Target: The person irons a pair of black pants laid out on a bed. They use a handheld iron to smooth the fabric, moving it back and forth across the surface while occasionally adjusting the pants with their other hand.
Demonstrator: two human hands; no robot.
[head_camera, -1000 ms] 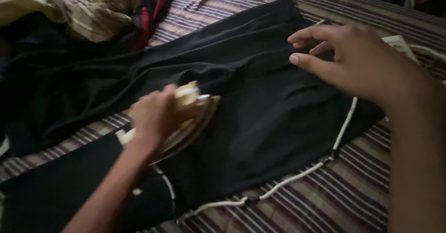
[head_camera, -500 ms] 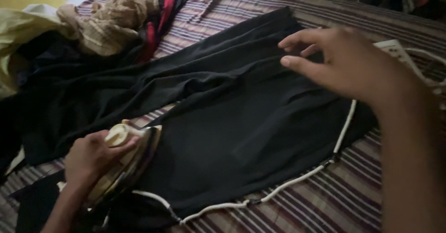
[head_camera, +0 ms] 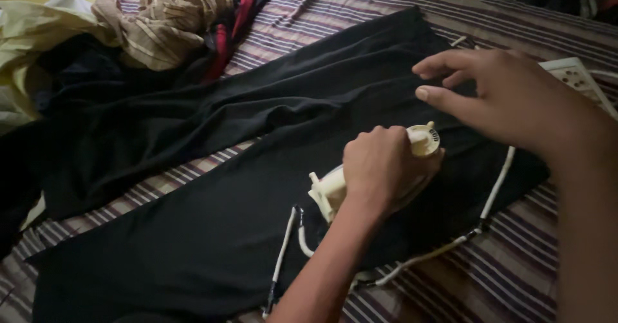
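Observation:
A pair of black trousers (head_camera: 212, 207) lies spread flat across a striped bedsheet (head_camera: 508, 278). My left hand (head_camera: 380, 168) is closed around the handle of a cream clothes iron (head_camera: 418, 144), which rests on the trouser leg near its upper end. My right hand (head_camera: 508, 98) hovers just above and to the right of the iron, fingers spread, touching or nearly touching the black fabric. The iron's white cord (head_camera: 496, 191) loops over the cloth to the right and along the near edge.
A heap of clothes lies at the top left: a beige checked garment (head_camera: 161, 20), a red and black one (head_camera: 232, 20) and a pale yellow one (head_camera: 32, 33). A white power strip (head_camera: 576, 78) sits on the sheet behind my right hand.
My left hand has slid the iron from the lower left of the trouser leg up and to the right, close to my right hand. My right hand stayed near the upper end.

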